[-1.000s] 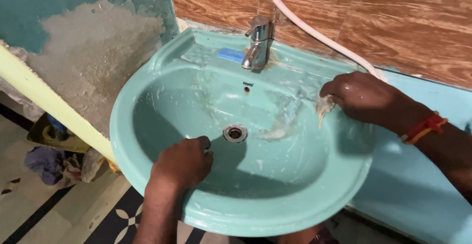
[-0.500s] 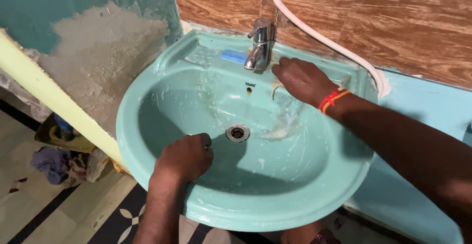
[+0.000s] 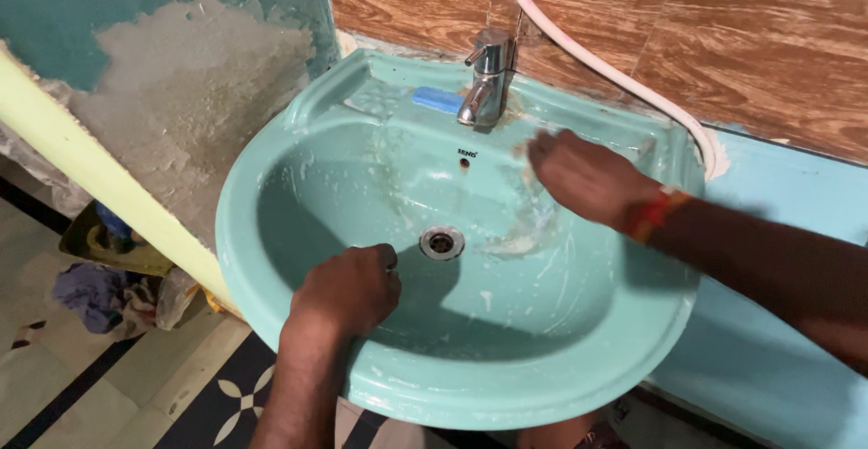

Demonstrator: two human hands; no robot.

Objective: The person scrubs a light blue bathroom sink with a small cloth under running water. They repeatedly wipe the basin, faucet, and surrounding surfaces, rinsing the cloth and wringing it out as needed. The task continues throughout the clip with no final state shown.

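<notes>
At centre frame, the green sink [image 3: 271, 259]: left hand [image 3: 348, 288] fisted on its near inner wall, apparently empty. Right hand [image 3: 583, 176], blurred, pressed a pale scrubber [image 3: 527, 152] to the back slope, right of the tap [image 3: 485, 78]; grip unclear.

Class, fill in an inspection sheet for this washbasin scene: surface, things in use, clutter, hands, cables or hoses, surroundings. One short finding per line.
Surface: green basin, wet, streaked with white suds around the drain.
Things in use: pale scrubber, blurred, under the right hand; chrome tap; blue soap bar beside it.
Clutter: nothing seen in the bowl.
Hands: left hand rests closed on the front inner wall; right hand presses near the tap.
Cables: white hose along the wall.
Surroundings: wood-pattern tiles, patched plaster, rags on the floor.
</notes>
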